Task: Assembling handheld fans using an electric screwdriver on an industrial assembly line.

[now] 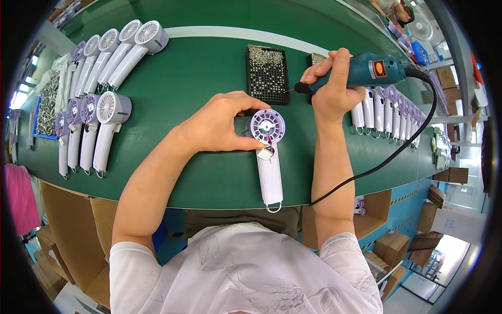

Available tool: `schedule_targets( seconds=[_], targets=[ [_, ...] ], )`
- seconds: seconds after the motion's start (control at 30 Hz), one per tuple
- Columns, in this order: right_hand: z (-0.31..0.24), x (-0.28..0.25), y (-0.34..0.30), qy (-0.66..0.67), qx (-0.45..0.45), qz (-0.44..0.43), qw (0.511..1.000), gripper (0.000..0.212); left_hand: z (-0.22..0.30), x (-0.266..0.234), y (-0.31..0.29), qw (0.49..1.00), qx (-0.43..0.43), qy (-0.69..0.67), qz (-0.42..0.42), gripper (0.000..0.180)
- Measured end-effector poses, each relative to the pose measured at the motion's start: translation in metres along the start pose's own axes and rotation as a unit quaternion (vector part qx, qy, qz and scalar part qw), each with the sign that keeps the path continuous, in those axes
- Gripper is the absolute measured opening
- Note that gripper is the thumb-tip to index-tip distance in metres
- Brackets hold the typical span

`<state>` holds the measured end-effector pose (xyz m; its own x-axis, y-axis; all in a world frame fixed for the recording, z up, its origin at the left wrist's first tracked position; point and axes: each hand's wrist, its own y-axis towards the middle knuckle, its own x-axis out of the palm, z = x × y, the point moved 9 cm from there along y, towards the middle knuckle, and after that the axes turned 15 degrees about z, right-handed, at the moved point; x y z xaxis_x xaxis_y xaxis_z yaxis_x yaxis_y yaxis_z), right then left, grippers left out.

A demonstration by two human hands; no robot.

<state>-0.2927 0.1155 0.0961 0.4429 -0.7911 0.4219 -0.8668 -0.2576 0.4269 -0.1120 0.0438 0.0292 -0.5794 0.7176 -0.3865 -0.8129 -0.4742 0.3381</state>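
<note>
A white handheld fan (270, 178) with an open lilac head lies upright before me, its wire loop toward the table's near edge. Thumb and fingers of my left hand (219, 123) are closed around the sides of that head. Red and black wires run from the hub to a small white part at the neck. My right hand (334, 91) grips a teal electric screwdriver (366, 70), its black cord trailing down to the right. Its bit points left, at the lower right edge of a black screw tray (269, 101) holding many small screws.
Several handheld fans with grilles (149, 35) stand in rows at the left, beside a blue bin of metal parts (48, 104). More white fan bodies (388, 115) line the right. A second small tray (311, 60) is partly behind my right hand. Cardboard boxes (68, 230) sit below the green table (209, 68).
</note>
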Motion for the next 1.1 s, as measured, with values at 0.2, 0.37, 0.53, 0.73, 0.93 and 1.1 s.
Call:
schedule_targets(
  seconds=[0.2,0.37,0.53,0.73,0.93,1.1],
  targets=[
    [0.002,0.023,-0.007,-0.066,-0.036,-0.099,0.992,0.015,0.002,-0.001,0.0,1.0,0.003,0.008,0.004,0.057],
    [0.0,0.025,-0.009,-0.068,-0.03,-0.087,0.994,0.013,0.0,0.0,0.0,1.0,-0.008,0.008,-0.003,0.059],
    [-0.001,0.017,-0.002,-0.062,-0.027,-0.061,0.996,0.017,0.001,0.001,0.001,1.0,-0.016,0.012,-0.013,0.062],
    [-0.004,0.014,-0.001,-0.05,-0.024,-0.05,0.997,0.019,0.0,0.0,0.0,1.0,-0.023,0.004,-0.015,0.062],
    [-0.025,0.005,0.0,0.029,-0.004,-0.023,0.999,0.018,0.001,0.001,0.001,1.0,-0.007,0.007,-0.007,0.062],
    [-0.06,0.004,-0.011,0.131,0.046,-0.069,0.988,0.02,0.0,0.0,0.0,1.0,-0.006,0.015,-0.002,0.059]
  ],
)
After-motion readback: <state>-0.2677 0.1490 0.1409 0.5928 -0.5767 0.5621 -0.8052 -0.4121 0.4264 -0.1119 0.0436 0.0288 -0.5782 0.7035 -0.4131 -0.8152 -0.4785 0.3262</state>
